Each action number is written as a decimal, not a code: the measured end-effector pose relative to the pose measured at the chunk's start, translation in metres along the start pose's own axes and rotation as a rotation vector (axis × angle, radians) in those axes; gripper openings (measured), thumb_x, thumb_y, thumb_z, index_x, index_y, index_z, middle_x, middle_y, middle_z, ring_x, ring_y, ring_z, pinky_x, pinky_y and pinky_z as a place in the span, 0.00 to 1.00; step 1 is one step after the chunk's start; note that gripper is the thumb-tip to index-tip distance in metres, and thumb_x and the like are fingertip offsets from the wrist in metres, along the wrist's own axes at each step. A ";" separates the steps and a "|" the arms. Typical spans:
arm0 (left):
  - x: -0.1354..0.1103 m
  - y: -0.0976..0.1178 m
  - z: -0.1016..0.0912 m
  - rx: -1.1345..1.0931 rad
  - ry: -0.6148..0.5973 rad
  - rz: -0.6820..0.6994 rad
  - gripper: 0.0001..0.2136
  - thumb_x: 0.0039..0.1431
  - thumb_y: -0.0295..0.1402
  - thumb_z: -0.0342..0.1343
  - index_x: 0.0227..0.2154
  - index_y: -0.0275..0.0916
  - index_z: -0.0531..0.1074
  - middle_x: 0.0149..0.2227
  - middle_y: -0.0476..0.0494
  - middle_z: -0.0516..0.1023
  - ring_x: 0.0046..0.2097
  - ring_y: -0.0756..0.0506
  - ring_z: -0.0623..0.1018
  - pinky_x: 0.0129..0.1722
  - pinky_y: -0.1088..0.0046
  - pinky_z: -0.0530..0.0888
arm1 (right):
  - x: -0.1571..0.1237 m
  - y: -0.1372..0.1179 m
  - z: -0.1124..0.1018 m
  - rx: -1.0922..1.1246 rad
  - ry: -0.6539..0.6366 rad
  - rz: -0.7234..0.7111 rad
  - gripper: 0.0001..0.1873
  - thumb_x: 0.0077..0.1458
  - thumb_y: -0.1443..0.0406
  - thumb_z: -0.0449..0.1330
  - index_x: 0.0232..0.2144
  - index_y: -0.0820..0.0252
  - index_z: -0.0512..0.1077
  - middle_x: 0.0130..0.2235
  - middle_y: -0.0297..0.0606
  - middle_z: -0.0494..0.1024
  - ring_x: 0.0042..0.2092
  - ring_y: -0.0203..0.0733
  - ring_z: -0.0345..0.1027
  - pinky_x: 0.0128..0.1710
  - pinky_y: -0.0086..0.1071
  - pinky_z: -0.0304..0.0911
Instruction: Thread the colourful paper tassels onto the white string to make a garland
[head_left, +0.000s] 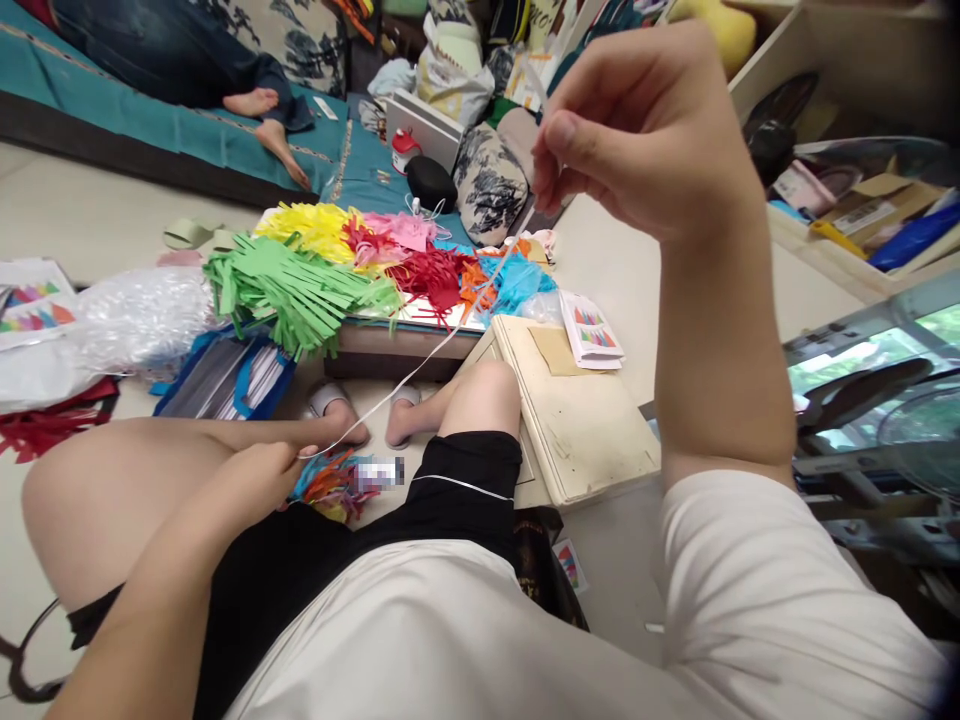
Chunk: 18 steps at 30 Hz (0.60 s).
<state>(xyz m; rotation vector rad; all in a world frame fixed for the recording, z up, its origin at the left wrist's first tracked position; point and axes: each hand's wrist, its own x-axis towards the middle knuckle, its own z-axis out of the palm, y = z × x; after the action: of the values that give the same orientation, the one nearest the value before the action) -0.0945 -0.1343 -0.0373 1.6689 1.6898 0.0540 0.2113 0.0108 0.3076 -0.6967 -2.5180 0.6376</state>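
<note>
My right hand [637, 130] is raised high at upper right, its fingers pinched on the top end of a thin white string [435, 350]. The string runs taut down and left to my left hand [262, 465], which is closed on its lower end above my lap. A bunch of coloured paper fringe [334, 485] hangs just below my left hand, threaded or held there. Piles of cut paper strips lie on a low table [405, 340] ahead: green [292, 285], yellow [311, 225], pink, red [431, 275], orange and blue.
A beige board [577, 410] with a small colour card [592, 335] lies right of my knee. Clear plastic wrap [135, 315] and a blue folder [225, 375] sit at left. Another person's bare feet [266, 120] rest on a teal mattress at the back. Shelving and a fan stand at right.
</note>
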 end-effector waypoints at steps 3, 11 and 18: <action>0.006 0.000 0.012 0.018 -0.096 -0.095 0.30 0.70 0.50 0.41 0.41 0.35 0.85 0.33 0.30 0.86 0.35 0.33 0.86 0.35 0.63 0.73 | -0.002 -0.001 0.003 0.000 0.003 0.011 0.15 0.67 0.56 0.68 0.41 0.63 0.79 0.34 0.25 0.82 0.38 0.29 0.79 0.38 0.36 0.73; 0.011 -0.010 0.032 0.133 -0.060 -0.015 0.31 0.72 0.45 0.36 0.39 0.33 0.84 0.47 0.21 0.86 0.50 0.26 0.86 0.50 0.55 0.77 | -0.001 0.007 0.006 -0.001 -0.040 0.014 0.15 0.68 0.57 0.67 0.40 0.66 0.78 0.34 0.25 0.83 0.37 0.28 0.79 0.38 0.33 0.72; 0.031 -0.016 0.054 0.156 -0.042 -0.032 0.31 0.73 0.44 0.37 0.49 0.34 0.86 0.52 0.24 0.86 0.57 0.27 0.84 0.56 0.57 0.77 | 0.001 0.015 0.005 0.049 -0.046 -0.031 0.07 0.66 0.60 0.70 0.38 0.58 0.81 0.32 0.25 0.84 0.35 0.33 0.81 0.32 0.27 0.77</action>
<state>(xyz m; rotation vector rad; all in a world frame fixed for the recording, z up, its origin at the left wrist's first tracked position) -0.0756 -0.1338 -0.0987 1.7439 1.7260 -0.1303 0.2134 0.0220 0.2960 -0.6318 -2.5409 0.7090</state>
